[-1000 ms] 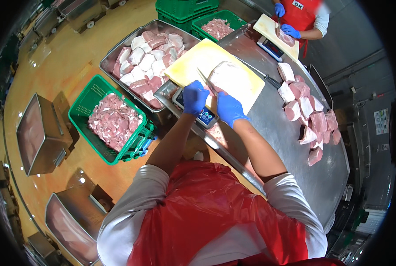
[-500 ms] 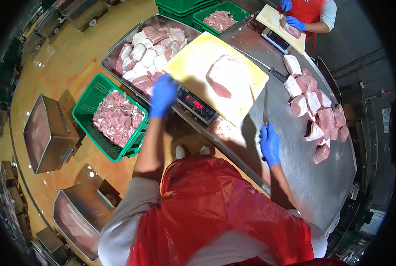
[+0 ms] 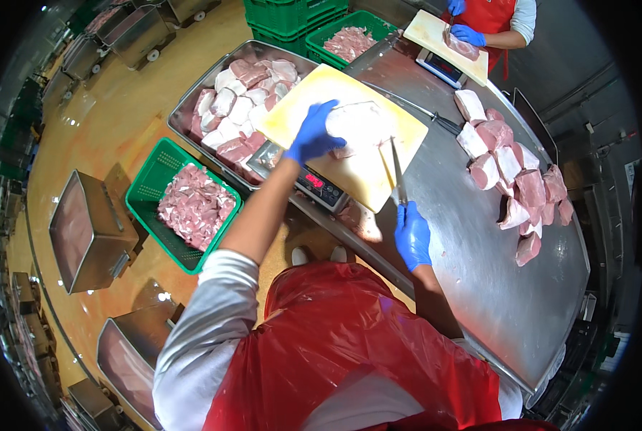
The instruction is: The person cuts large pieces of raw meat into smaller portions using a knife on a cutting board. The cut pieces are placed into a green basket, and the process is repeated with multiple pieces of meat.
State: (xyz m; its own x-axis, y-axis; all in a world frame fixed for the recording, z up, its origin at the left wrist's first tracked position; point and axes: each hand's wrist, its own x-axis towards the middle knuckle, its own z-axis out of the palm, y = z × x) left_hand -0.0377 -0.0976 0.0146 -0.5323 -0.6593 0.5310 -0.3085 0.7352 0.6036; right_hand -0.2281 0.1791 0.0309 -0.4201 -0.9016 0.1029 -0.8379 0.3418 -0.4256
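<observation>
My left hand [image 3: 312, 133], in a blue glove, reaches over the yellow cutting board [image 3: 299, 108] and touches the left edge of a pale slab of meat [image 3: 360, 126] lying on it. My right hand [image 3: 412, 235], also in a blue glove, grips a knife [image 3: 397, 172] whose blade points up across the board's right corner. The board rests on a scale with a red display [image 3: 313, 182] at the edge of the steel table [image 3: 479, 266].
Several pink meat chunks [image 3: 511, 169] lie on the table's right side. A steel tray of meat pieces [image 3: 231, 115] and a green crate of cut meat [image 3: 191, 205] stand to my left. Another person in blue gloves [image 3: 468, 34] works at a far board. Steel bins stand on the floor.
My left hand has swung from the scale's left side up onto the board to the meat. My right hand has brought the knife from the table edge up to the board's corner.
</observation>
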